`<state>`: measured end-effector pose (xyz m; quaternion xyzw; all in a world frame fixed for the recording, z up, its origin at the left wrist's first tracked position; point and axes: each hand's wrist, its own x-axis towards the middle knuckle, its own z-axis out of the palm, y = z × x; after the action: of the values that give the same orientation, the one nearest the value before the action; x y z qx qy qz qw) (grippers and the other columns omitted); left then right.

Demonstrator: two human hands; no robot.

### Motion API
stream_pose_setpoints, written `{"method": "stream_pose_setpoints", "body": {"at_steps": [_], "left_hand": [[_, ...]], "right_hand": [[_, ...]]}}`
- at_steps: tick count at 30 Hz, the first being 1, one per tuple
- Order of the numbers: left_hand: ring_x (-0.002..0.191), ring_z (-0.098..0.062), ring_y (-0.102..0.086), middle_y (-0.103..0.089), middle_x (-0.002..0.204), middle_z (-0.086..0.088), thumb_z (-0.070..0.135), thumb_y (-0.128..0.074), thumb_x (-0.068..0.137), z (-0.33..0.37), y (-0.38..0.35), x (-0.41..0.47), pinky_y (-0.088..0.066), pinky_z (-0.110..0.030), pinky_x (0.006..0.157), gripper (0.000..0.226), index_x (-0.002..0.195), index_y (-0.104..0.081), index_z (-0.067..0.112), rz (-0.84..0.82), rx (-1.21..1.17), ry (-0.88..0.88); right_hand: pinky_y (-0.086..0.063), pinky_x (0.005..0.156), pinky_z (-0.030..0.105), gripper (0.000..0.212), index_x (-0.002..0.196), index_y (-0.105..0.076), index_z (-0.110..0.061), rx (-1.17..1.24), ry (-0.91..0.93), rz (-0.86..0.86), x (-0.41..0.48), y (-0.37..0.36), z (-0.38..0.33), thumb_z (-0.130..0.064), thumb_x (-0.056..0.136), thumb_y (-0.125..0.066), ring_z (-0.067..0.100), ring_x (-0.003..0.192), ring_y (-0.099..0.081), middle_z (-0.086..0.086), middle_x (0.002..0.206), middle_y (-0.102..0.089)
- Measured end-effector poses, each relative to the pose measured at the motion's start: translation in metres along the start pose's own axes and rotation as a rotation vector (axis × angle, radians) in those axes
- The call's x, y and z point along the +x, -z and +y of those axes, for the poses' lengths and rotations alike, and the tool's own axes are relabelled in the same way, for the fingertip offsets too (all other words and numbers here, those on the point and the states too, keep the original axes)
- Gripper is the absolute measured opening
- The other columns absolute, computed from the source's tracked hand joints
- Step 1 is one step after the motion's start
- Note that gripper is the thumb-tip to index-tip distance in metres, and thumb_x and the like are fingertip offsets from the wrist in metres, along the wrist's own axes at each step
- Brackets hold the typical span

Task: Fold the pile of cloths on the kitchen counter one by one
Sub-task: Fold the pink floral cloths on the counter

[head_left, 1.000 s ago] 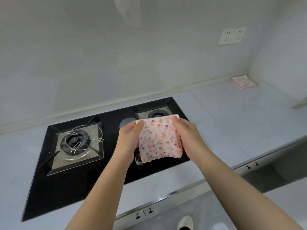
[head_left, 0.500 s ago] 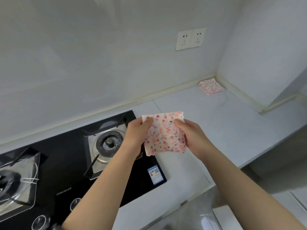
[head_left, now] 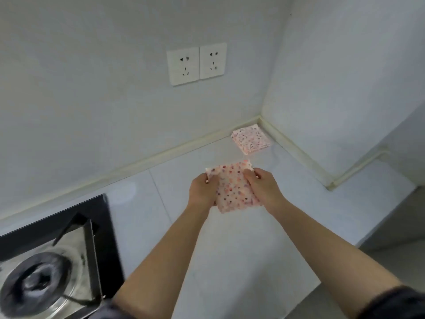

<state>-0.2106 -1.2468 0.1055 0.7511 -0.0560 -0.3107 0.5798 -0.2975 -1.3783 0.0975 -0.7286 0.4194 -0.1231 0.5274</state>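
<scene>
Both hands up over the desk (head_left: 230, 261), one folded floral cloth (head_left: 233, 194) between them, off the surface as far as I can tell. Left hand (head_left: 202, 192) pinches the far left corner, fingers (head_left: 212, 179) curled onto it. The right hand (head_left: 264, 189) grips the right edge, its fingers (head_left: 249, 174) curled over the top. Cloth's long axis runs away from me, tipped slightly right.

Key relation: the stack of folded cloths (head_left: 251, 140) lies ahead and right of the fingers, tucked in the far corner of the desk, apart from the held cloth. Right hand is nearer to it. My guess: fold is done, next is setting it on that stack.

No container in view. Gas hob (head_left: 57, 261) well left of the fingers. Unfolded pile not in view.
</scene>
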Motion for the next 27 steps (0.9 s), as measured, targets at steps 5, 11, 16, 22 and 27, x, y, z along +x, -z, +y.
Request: {"method": "stream_pose_setpoints", "body": {"at_steps": [5,11,16,22,27], "left_hand": [[0.078,-0.021,-0.053,-0.054,0.082,-0.001,0.024,-0.036,0.102,0.014,-0.088,0.084,-0.043,-0.03,0.064,0.026,0.095,-0.053,0.005,0.156,0.286,-0.09],[0.08,-0.027,-0.058,-0.055,0.083,-0.006,0.032,-0.032,0.103,0.025,-0.143,0.177,-0.045,-0.034,0.065,0.032,0.091,-0.049,0.008,0.228,0.442,-0.047],[0.08,-0.027,-0.052,-0.052,0.086,-0.006,0.032,-0.029,0.104,0.034,-0.174,0.248,-0.041,-0.033,0.067,0.032,0.098,-0.05,0.008,0.245,0.552,-0.04],[0.08,-0.029,-0.056,-0.054,0.083,-0.006,0.031,-0.029,0.104,0.026,-0.197,0.296,-0.042,-0.034,0.066,0.028,0.099,-0.048,0.01,0.281,0.647,-0.038],[0.072,-0.027,-0.056,-0.054,0.082,-0.003,0.028,-0.041,0.1,0.018,-0.188,0.294,-0.041,-0.034,0.057,0.017,0.103,-0.038,0.012,0.331,0.699,-0.243]], "right_hand": [[-0.029,0.055,0.033,0.042,0.062,-0.03,-0.015,-0.342,0.129,0.107,0.109,0.034,0.018,-0.03,0.097,-0.047,0.016,0.057,-0.034,0.0,0.059,-0.035],[-0.033,0.057,0.03,0.036,0.07,-0.04,-0.014,-0.563,0.186,0.154,0.219,0.05,0.028,-0.032,0.101,-0.037,0.021,0.066,-0.046,0.001,0.066,-0.046],[-0.035,0.066,0.031,0.034,0.094,-0.055,-0.013,-0.686,0.229,0.186,0.295,0.048,0.033,-0.033,0.104,-0.03,0.028,0.086,-0.057,0.007,0.084,-0.059],[-0.035,0.062,0.03,0.038,0.112,-0.055,-0.011,-0.884,0.266,0.208,0.35,0.035,0.052,-0.037,0.104,-0.028,0.029,0.086,-0.064,0.008,0.09,-0.066],[-0.04,0.058,0.032,0.03,0.119,-0.053,-0.008,-0.938,0.443,0.338,0.347,0.036,0.049,-0.024,0.093,-0.054,0.031,0.083,-0.063,0.012,0.097,-0.064]]}}
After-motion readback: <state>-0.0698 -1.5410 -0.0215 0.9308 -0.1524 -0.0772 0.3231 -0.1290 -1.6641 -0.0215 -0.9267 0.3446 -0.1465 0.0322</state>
